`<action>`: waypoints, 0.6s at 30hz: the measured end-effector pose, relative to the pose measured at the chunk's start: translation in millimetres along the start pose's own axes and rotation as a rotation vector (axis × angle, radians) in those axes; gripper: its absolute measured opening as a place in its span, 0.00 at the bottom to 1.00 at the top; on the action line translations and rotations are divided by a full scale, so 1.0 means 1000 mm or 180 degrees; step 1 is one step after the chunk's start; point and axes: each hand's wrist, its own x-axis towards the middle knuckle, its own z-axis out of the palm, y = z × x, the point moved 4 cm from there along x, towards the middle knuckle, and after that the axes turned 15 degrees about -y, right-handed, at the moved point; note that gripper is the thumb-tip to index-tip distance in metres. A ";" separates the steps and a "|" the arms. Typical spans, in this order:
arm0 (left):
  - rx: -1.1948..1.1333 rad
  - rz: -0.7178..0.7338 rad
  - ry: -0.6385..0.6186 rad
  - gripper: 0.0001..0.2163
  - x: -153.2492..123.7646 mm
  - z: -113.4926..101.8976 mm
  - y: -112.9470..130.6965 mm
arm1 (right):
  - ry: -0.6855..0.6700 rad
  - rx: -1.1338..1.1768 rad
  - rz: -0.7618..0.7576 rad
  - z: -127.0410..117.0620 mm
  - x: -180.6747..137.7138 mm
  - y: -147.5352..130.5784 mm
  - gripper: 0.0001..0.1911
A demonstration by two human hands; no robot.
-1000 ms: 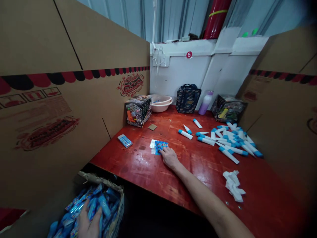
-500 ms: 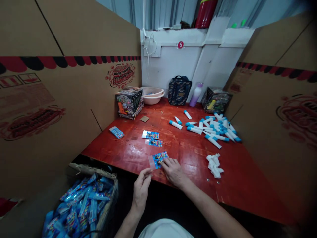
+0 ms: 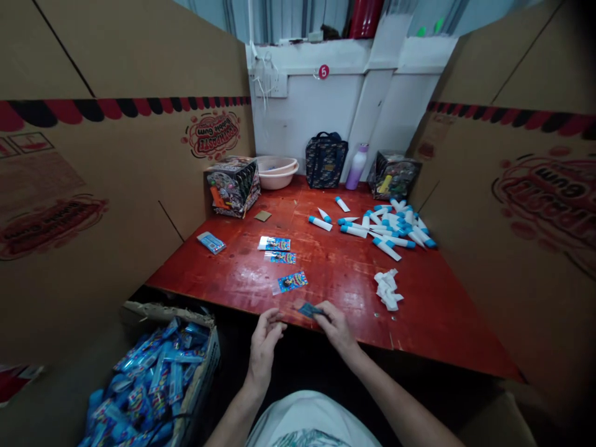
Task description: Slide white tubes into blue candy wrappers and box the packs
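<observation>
My right hand point(image 3: 339, 327) is at the table's front edge, pinching a small blue packet point(image 3: 309, 309) between thumb and fingers. My left hand point(image 3: 265, 338) hovers just left of it with its fingers loosely curled, and nothing shows in them. Three more blue printed packets lie in a row on the red table point(image 3: 326, 273): the far one point(image 3: 274, 243), the middle one point(image 3: 280, 257) and the near one point(image 3: 291, 281). A cardboard box point(image 3: 186, 313) full of the same blue packets point(image 3: 149, 385) stands on the floor at my lower left.
Several white tubes with blue caps point(image 3: 386, 226) lie at the back right, with crumpled white paper point(image 3: 386, 289) nearer. Two display boxes point(image 3: 233, 185) point(image 3: 395, 176), a basin point(image 3: 277, 171), a bag point(image 3: 326, 159) and a bottle point(image 3: 357, 166) line the back. A small blue box point(image 3: 211, 242) lies left. Tall cardboard walls point(image 3: 93, 155) close in both sides.
My left hand came up out of the floor box to the table edge. My right hand drew back from the far packets, a third packet now lies in the row, and it pinches another.
</observation>
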 end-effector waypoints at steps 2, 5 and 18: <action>-0.0109 -0.0034 -0.0372 0.16 0.013 0.019 0.005 | -0.0008 0.0953 0.0336 -0.004 0.008 0.002 0.11; -0.0284 0.0051 -0.0853 0.13 0.036 0.049 0.014 | -0.0013 0.1597 0.0480 -0.006 0.017 -0.003 0.16; -0.0737 0.0034 -0.0747 0.13 0.107 0.072 0.000 | 0.0222 0.1158 0.0552 -0.034 0.049 0.028 0.25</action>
